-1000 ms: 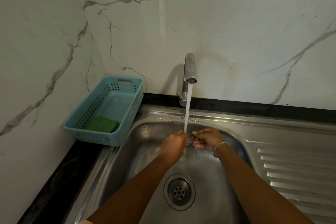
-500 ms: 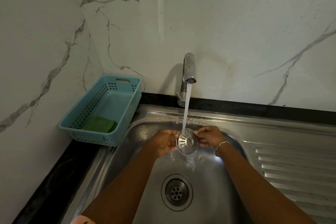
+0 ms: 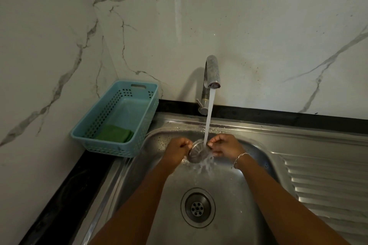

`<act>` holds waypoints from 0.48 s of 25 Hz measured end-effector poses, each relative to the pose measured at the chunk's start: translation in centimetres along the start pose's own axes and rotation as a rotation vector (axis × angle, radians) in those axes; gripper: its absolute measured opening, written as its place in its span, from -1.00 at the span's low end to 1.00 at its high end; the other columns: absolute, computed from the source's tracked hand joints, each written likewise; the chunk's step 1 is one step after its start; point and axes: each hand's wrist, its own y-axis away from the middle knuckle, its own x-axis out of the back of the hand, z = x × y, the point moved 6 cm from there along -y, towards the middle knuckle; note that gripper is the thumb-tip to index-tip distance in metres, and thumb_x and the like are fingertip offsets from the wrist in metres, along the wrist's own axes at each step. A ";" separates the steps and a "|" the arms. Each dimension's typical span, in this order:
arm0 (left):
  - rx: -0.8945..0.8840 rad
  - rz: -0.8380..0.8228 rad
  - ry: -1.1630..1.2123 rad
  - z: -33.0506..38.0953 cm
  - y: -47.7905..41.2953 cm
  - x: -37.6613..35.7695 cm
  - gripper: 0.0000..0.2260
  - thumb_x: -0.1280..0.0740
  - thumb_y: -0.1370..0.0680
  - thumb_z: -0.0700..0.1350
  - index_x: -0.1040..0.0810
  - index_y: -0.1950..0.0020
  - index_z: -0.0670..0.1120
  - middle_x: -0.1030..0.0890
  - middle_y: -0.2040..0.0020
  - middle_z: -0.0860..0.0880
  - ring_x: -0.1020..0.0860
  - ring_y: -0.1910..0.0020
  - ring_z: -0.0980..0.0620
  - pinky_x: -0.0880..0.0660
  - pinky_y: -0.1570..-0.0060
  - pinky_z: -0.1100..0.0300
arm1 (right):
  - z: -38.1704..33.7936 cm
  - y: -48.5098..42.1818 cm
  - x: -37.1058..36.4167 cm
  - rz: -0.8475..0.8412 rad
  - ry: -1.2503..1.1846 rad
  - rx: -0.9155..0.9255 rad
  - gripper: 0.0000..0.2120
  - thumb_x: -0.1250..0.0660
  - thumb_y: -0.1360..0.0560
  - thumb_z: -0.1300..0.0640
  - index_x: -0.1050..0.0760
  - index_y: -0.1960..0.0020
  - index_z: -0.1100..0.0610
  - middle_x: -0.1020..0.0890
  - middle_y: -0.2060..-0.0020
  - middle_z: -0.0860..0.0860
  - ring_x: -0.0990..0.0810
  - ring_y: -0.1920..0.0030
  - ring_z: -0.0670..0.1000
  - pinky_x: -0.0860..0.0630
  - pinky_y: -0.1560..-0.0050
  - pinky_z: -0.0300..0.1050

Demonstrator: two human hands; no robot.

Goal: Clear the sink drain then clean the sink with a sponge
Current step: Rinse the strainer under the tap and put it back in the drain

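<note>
Currently, centre of frame: left hand (image 3: 176, 150) and right hand (image 3: 224, 147) are pinching the round slotted stainless-steel drain strainer (image 3: 197, 152) by opposite rim edges. Fingers are curled in and clamped on it. They are holding it tilted under the water stream (image 3: 209, 115), which is running from the chrome swan-neck tap (image 3: 212, 73). Strainer is sitting above the steel sink basin (image 3: 235, 195), apart from the open drain hole (image 3: 197, 207) at lower centre.

Handling, by judgement: thin pressed metal, so light and stiff, not fragile. It is wet, so slippery, w/ water pushing on its face. Rim is offering the best purchase, and the two-sided pinch is looking adequate. Debris on it: cannot tell, spray is hiding detail.

Containers: teal perforated plastic basket (image 3: 107, 150) is standing on the black counter (image 3: 65, 185) at left of frame, in the marble corner, just beside the sink. It is holding one flat green sponge (image 3: 114, 135) at its near end; nothing else is showing inside. Sponge is prob. soft and light, easy to grasp whole. Basin is taking splash only, w/ no pooling visible.
</note>
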 end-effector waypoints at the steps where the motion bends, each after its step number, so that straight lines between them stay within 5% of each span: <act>1: -0.118 0.032 -0.146 1.1 0.1 0.0 -0.86 -0.21 -0.54 -0.31 -0.54 0.14 -0.22 -0.57 0.18 -0.09 -0.49 0.22 0.05 -0.41 0.20 0.30 | 0.6 0.1 0.1 -0.006 -0.128 -0.063 -0.87 -0.31 -0.48 0.33 -0.50 0.22 0.17 -0.60 0.29 0.09 -0.62 0.39 -0.07 -0.60 0.37 -0.27; 6: -0.731 -0.035 -0.954 3.2 2.5 -3.2 -0.73 -0.26 -0.44 -0.37 -0.50 -0.12 -0.19 -0.55 -0.11 -0.14 -0.55 -0.04 -0.05 -0.45 0.07 0.21 | 2.2 1.2 0.9 0.035 -0.454 -0.204 -0.94 -0.33 -0.45 0.37 -0.49 0.20 0.30 -0.62 0.33 0.18 -0.66 0.44 0.00 -0.64 0.39 -0.20; 8: -0.978 -0.066 -1.137 2.7 4.4 -4.3 -0.67 -0.42 -0.29 -0.31 -0.59 -0.04 -0.17 -0.64 0.01 -0.10 -0.63 0.05 0.00 -0.56 0.15 0.24 | 2.5 1.7 0.8 0.071 -0.418 -0.217 -0.87 -0.33 -0.42 0.44 -0.48 0.25 0.29 -0.59 0.35 0.17 -0.61 0.42 0.02 -0.63 0.44 -0.22; 12: -1.055 -0.026 -1.197 2.5 4.7 -4.5 -0.75 -0.54 -0.23 -0.10 -0.65 0.12 -0.03 -0.67 0.15 0.03 -0.62 0.16 0.14 -0.55 0.16 0.34 | 2.6 2.0 0.8 0.190 -0.344 -0.168 -0.76 -0.28 -0.40 0.53 -0.44 0.31 0.25 -0.54 0.39 0.14 -0.53 0.38 0.04 -0.57 0.54 -0.26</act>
